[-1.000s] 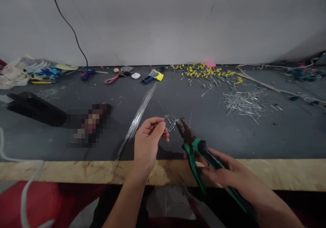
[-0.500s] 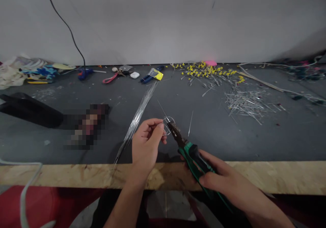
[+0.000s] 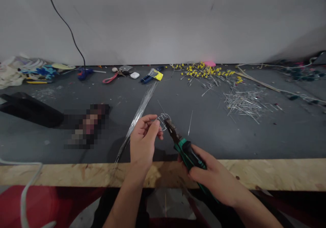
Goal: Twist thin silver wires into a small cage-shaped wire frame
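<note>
Between thumb and fingers, my left hand [image 3: 144, 139] pinches a thin silvery wire bent into a loop [image 3: 164, 115]. My right hand [image 3: 211, 173] is wrapped round the green and black handles of a pair of pliers [image 3: 187, 150]. The dark plier jaws lie at the right side of the wire loop; whether they grip it I cannot tell. Just left of my left hand lies a long bundle of straight wires [image 3: 139, 114], partly behind the hand. A single short wire [image 3: 190, 122] rests on the dark tabletop to the right of the jaws.
At the back lie yellow-tipped wires [image 3: 203, 71], with a pile of bare wire pieces [image 3: 243, 104] nearer right. Blue-handled pliers [image 3: 146, 79], keys with a pink strap [image 3: 110, 78] and a blue glue gun [image 3: 85, 73] line the back left. A black stand [image 3: 30, 109] is at left.
Both hands have shifted slightly left, the pliers and wire loop moving with them. The plier jaws are now at the loop's right side.
</note>
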`<move>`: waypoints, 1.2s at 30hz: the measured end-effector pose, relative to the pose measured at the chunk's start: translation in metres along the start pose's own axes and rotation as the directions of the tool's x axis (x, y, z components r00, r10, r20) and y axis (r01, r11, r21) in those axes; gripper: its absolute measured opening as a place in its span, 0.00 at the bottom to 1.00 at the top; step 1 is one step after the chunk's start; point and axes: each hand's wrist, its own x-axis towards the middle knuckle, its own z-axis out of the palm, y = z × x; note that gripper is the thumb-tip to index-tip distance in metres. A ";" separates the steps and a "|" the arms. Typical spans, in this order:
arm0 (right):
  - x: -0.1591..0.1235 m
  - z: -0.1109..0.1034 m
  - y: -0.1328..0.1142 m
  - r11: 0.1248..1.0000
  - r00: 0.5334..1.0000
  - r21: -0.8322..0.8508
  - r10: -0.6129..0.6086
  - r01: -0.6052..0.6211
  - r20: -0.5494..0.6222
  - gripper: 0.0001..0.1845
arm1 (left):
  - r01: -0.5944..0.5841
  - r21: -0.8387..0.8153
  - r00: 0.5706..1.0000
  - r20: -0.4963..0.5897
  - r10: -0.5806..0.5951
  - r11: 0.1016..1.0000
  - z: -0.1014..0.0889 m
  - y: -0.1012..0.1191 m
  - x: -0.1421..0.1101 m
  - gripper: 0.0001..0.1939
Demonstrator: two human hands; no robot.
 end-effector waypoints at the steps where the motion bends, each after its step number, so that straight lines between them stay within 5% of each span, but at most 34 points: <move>1: 0.001 0.000 0.000 1.000 1.000 -0.020 -0.007 0.007 -0.012 0.12 | 0.007 -0.007 1.000 0.001 -0.007 1.000 0.000 0.000 0.000 0.08; 11: 0.003 0.001 0.003 0.976 0.988 -0.177 -0.139 0.126 -0.061 0.09 | 0.072 0.068 0.995 0.068 -0.077 0.995 -0.003 -0.005 0.002 0.04; 22: -0.001 -0.009 0.001 0.987 0.996 -0.142 -0.080 0.073 -0.046 0.11 | 0.060 -0.040 0.998 -0.029 -0.061 0.997 0.001 0.000 0.002 0.06; 36: -0.001 -0.007 -0.002 0.991 0.995 -0.099 -0.094 0.092 -0.019 0.09 | 0.085 -0.081 0.996 -0.014 -0.087 0.993 0.004 -0.001 0.001 0.05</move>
